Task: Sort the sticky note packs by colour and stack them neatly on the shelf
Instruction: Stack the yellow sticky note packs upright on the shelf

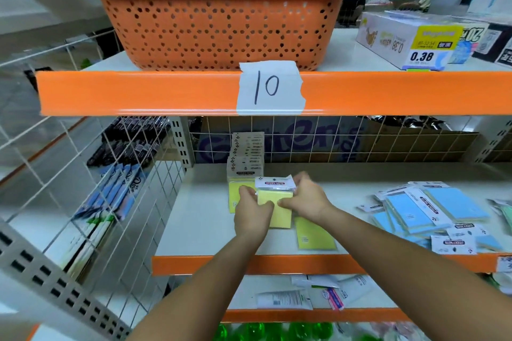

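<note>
A bundle of yellow sticky note packs [279,212] is held over the white shelf [199,227], just in front of a row of yellow packs [243,171] that runs back to the wire grid. My left hand [250,216] grips the bundle's left side. My right hand [304,196] grips its right side, up by the white header card. One loose yellow pack [313,235] lies flat under my right wrist. A jumbled heap of blue packs [432,210] lies at the right of the same shelf.
An orange basket [216,14] stands on the shelf above, behind a paper label marked 10 [270,87]. Boxes [410,41] sit to its right. A wire grid [91,174] closes off the left side. Tubes [285,299] lie on the shelf below.
</note>
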`<move>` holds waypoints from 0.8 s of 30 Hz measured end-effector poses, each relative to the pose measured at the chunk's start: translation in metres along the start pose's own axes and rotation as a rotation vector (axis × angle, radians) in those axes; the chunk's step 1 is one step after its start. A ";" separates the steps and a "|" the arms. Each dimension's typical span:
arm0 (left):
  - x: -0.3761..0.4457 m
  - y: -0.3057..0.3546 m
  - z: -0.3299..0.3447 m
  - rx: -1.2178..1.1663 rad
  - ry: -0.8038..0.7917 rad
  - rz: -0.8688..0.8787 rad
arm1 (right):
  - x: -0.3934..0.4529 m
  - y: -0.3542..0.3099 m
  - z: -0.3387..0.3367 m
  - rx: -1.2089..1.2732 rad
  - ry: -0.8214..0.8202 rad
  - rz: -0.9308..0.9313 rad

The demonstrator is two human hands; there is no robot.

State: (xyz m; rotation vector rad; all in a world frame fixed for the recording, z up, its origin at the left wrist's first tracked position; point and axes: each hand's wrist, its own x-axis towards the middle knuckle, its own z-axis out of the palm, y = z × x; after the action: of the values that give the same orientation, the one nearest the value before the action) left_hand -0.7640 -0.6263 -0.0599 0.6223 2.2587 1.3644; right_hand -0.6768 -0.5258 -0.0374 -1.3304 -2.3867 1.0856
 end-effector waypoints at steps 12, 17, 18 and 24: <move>0.034 -0.030 -0.035 0.090 0.059 0.068 | 0.012 -0.026 0.052 -0.042 0.059 -0.108; 0.045 -0.035 -0.034 0.113 0.053 0.066 | 0.018 -0.026 0.060 -0.117 0.091 -0.121; 0.046 -0.037 -0.033 0.119 0.055 0.065 | 0.019 -0.026 0.061 -0.120 0.096 -0.127; 0.055 -0.045 -0.035 0.207 0.084 0.086 | 0.023 -0.025 0.065 -0.110 0.116 -0.126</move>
State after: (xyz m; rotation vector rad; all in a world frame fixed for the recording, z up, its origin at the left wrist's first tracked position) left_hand -0.8355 -0.6381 -0.0926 0.7510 2.4887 1.2256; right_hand -0.7384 -0.5485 -0.0708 -1.2213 -2.4375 0.8321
